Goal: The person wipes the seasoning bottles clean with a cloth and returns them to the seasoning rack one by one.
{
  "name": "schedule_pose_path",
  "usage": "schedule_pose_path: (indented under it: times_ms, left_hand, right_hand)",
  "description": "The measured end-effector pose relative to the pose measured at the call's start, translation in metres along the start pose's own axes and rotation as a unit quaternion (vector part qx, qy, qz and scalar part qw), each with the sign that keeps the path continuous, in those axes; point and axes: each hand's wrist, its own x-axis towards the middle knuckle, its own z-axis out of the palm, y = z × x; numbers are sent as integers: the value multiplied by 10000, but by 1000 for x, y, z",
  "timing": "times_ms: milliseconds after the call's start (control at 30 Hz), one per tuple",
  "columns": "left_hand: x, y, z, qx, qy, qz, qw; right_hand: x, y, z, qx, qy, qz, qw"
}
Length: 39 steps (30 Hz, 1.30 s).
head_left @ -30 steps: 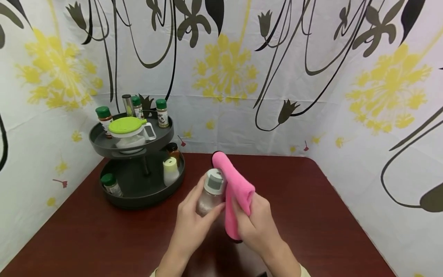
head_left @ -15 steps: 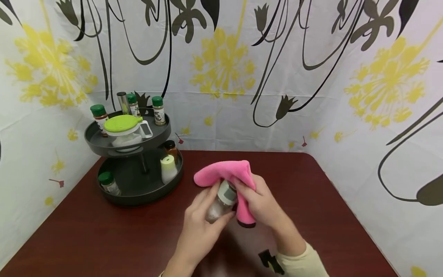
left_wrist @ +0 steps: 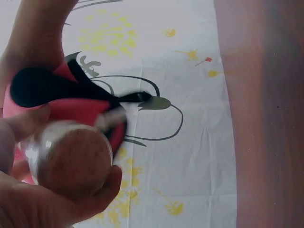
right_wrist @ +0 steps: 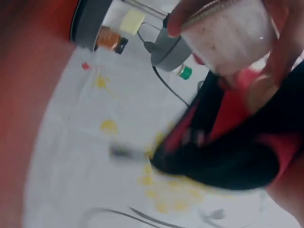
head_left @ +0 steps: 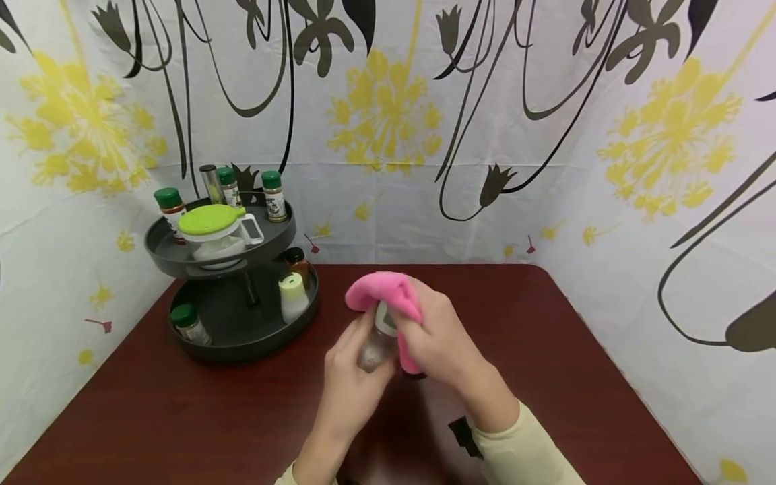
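My left hand (head_left: 351,380) grips a clear seasoning jar (head_left: 374,351) with a white and grey lid, tilted above the table. In the left wrist view the base of the jar (left_wrist: 76,159) faces the camera, the fingers curled round its side. My right hand (head_left: 439,337) holds a folded pink cloth (head_left: 382,288) with dark edging, draped over the lid and partly hiding it. The right wrist view shows the dark side of the cloth (right_wrist: 223,166), blurred, beside the jar (right_wrist: 232,38).
A two-tier dark turntable rack (head_left: 242,349) stands at the left on the brown table (head_left: 515,323). On it are several green-capped spice bottles (head_left: 274,197), a lime-lidded jar (head_left: 212,232) and a yellow-capped bottle (head_left: 294,298). A small black object (head_left: 463,436) lies by the right forearm.
The cloth swung from the jar's right side over the top of its lid, then wrapped closer round it. The jar tilted, and the right hand moved in toward the left.
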Motion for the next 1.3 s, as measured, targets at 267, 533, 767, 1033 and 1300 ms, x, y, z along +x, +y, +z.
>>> schedule_pose_path:
  times_ms: [267, 533, 767, 1033, 1300]
  left_hand:
    - [-1, -11, 0, 427, 482, -280, 9975]
    - [0, -15, 2, 600, 491, 239, 9967]
    - [4, -6, -7, 68, 687, -189, 9974]
    - [7, -5, -12, 129, 341, -167, 9992]
    - [7, -6, -8, 51, 577, 12, 9983]
  right_hand:
    - [-22, -4, 26, -1423, 179, -613, 9878]
    - [5, -8, 18, -1688, -85, -1183, 9785]
    - [5, -6, 13, 247, 19, 527, 9983]
    - [-9, -19, 18, -2046, 336, -1350, 9689]
    - [7, -5, 12, 64, 263, 313, 9991]
